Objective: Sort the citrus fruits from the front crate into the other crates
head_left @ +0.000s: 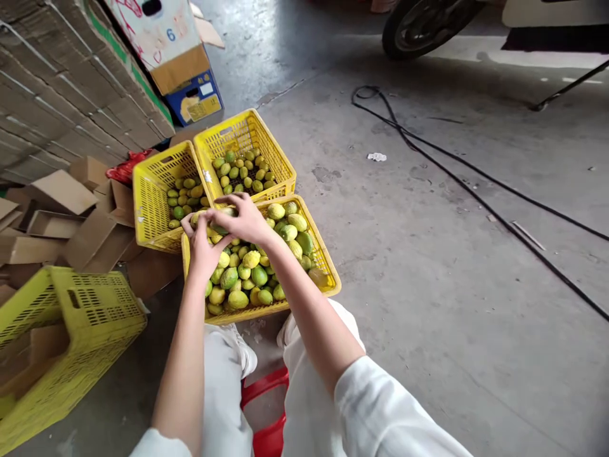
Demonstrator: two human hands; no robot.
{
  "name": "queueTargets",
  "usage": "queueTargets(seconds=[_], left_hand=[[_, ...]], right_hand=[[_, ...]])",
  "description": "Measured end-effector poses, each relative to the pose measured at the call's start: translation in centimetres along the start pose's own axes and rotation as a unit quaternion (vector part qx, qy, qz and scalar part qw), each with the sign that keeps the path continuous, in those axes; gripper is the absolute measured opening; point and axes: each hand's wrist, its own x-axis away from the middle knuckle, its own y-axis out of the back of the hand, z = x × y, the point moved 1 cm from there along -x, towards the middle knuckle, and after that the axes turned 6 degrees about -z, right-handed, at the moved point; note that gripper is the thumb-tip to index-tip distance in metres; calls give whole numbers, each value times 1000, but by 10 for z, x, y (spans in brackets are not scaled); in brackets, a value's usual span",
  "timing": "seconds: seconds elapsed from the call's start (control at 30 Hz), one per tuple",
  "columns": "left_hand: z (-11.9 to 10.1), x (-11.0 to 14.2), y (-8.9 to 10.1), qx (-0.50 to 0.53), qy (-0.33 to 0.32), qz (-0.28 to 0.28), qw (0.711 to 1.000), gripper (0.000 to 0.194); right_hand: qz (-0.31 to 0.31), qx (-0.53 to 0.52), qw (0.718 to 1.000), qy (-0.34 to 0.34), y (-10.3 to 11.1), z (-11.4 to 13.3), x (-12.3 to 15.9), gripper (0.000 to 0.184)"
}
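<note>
A yellow crate (328,273) full of yellow and green lemons (238,298) stands just in front of my knees. Over its far left corner my left hand (202,251) is closed round a yellowish lemon (197,218). Close beside it, my right hand (247,221) curls from above round a greener lemon (223,219), partly hidden by the fingers. Behind the hands are two more yellow crates: the left crate (145,203) holds mostly yellowish lemons (185,197), and the far crate (280,155) has a layer of greenish lemons (245,168) on its bottom.
Loose cardboard boxes (61,190) and a red plastic bag (128,166) lie at the left, below stacked flat cardboard (61,82). A tilted yellow crate (99,311) stands near my left side. A black cable (457,174) crosses the concrete floor. Under me is a red stool (271,438).
</note>
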Motion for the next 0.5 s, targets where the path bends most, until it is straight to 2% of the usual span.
queueTargets(seconds=[0.07,0.1,0.13,0.2,0.23,0.3,0.33,0.37,0.4,0.5], left_hand=[[-12,8,12,2,3,-37,999,66],[-15,12,15,9,13,-51,999,69],[-17,15,17,27,25,-63,997,72],[-18,18,15,103,54,-83,990,80],[-17,17,11,157,73,-90,981,82],[-16,14,3,257,127,-111,951,83],[-16,13,-1,296,159,-132,933,82],[-17,12,-5,326,191,-157,912,80],[-20,11,-7,350,218,-182,893,80],[-32,19,-4,388,261,-225,855,75]], right_hand=[[68,28,997,-6,-12,9,10,37],[75,22,997,-25,-17,12,14,36],[56,3,997,-49,-22,14,16,35],[-38,-88,989,-115,-32,17,17,33],[-91,-161,970,-157,-36,17,16,31],[-161,-328,903,-228,-43,19,15,27],[-169,-398,866,-251,-44,20,16,26],[-165,-445,841,-262,-45,22,17,25],[-156,-464,831,-264,-44,23,21,23],[-124,-460,837,-269,-35,23,41,12]])
